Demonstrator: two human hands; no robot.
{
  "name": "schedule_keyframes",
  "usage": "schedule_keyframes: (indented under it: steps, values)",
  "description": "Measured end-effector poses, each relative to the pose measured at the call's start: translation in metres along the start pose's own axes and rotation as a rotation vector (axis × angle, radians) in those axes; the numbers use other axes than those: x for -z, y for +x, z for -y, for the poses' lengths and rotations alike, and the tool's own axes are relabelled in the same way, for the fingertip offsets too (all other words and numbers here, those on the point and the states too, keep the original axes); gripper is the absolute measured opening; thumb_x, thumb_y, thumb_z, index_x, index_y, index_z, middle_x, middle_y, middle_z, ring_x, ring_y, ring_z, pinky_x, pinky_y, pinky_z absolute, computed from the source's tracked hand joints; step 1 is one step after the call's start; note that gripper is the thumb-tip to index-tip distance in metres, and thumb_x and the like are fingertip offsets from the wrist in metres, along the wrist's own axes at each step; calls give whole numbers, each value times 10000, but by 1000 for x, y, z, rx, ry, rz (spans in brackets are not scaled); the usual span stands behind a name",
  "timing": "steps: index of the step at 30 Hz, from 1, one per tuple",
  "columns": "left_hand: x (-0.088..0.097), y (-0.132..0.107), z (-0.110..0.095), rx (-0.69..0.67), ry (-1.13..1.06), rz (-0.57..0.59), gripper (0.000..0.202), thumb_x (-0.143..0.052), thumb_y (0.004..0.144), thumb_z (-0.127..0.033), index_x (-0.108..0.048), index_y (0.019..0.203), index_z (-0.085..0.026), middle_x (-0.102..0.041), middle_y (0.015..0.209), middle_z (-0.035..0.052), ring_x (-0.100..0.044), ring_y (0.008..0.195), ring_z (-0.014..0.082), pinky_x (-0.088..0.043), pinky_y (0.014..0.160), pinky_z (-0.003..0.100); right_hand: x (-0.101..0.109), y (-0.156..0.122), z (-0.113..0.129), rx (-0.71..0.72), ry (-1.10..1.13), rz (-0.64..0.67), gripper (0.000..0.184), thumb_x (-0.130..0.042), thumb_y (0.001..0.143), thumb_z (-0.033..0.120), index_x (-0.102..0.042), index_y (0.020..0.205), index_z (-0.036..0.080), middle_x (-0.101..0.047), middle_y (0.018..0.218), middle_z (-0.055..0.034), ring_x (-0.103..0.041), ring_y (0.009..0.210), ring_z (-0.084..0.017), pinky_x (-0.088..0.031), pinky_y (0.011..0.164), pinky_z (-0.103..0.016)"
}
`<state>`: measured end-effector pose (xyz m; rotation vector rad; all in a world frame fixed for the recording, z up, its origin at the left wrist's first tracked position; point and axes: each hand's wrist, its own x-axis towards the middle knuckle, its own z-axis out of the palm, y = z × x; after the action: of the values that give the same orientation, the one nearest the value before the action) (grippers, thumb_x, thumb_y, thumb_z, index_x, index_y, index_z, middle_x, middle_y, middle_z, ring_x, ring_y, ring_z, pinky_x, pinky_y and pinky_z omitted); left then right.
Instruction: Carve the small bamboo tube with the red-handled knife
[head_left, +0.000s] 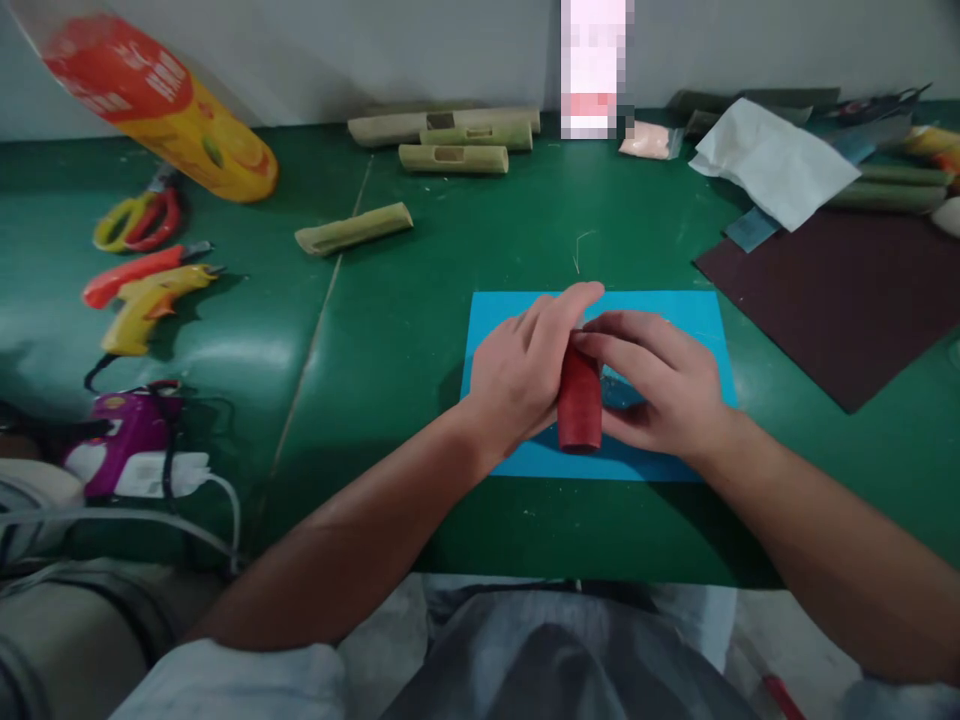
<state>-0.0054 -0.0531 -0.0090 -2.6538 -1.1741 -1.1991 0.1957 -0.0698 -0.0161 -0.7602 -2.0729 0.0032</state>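
A dark red tube [580,410] lies over the blue sheet [525,460], its near end pointing toward me. My left hand [517,370] is closed against the tube's left side, with the thumb side uppermost. From the right, my right hand [664,380] curls its fingers onto the tube's far end, where the fingertips of both hands come close together. What lies between those fingertips at the far end is mostly hidden. Under my right palm, a gap shows the blue sheet.
Cut bamboo pieces [454,158] lie along the wall, with another bamboo piece [355,230] nearer. At left are a tilted orange bottle [217,150], scissors [142,220], a yellow glue gun [154,310] and a purple power strip [127,440]. A white tissue [776,165] overlaps a dark sheet [840,310].
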Motion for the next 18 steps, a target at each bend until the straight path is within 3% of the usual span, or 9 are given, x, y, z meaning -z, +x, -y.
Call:
schedule_keyframes:
  steps: [3,6,9,12,15,18]
  values:
    - [0,2,1,-86,14,39,356,-431,1164,-346,-505,1490,-222,-797,1195,78,-779,1013,200,-600,834,307,-2,-1,-1,-38,-31,-77,456,-756,973,328,-654,1416,294,-827,1238,-106,-825,1052,-310,-695,823,-446]
    - [-4,0,4,-152,-96,86,448,-520,1125,-340,-460,1548,-207,-787,1309,108,-776,1123,219,-625,910,319,-2,-2,-5,-113,-4,-190,478,-763,910,260,-679,1373,344,-826,1174,-64,-814,1032,-299,-687,838,-456]
    - [-4,-1,5,-136,-168,134,523,-588,1089,-261,-438,1587,-203,-775,1367,114,-766,1200,213,-626,944,309,1,-1,-10,-254,108,-286,390,-801,895,236,-734,1257,365,-795,1081,-47,-782,999,-292,-669,865,-473]
    - [-2,-1,8,-78,-61,160,356,-594,1088,-261,-606,1436,-192,-787,1284,119,-760,1176,249,-618,961,369,5,-1,-19,-453,257,-433,206,-847,912,269,-753,1078,349,-755,1053,-41,-756,978,-280,-658,885,-486]
    - [-1,0,15,-25,73,211,238,-642,1058,-307,-731,1226,-163,-791,1207,139,-741,1092,296,-591,934,442,6,-4,-31,-642,405,-580,239,-898,875,324,-746,1060,317,-741,1045,-16,-753,890,-247,-650,810,-465]
    - [-5,0,23,2,75,281,264,-722,1014,-361,-764,1162,-147,-798,1153,136,-724,1052,316,-566,902,456,4,-7,-43,-738,481,-655,264,-960,810,363,-766,974,289,-723,927,4,-727,794,-230,-637,761,-455]
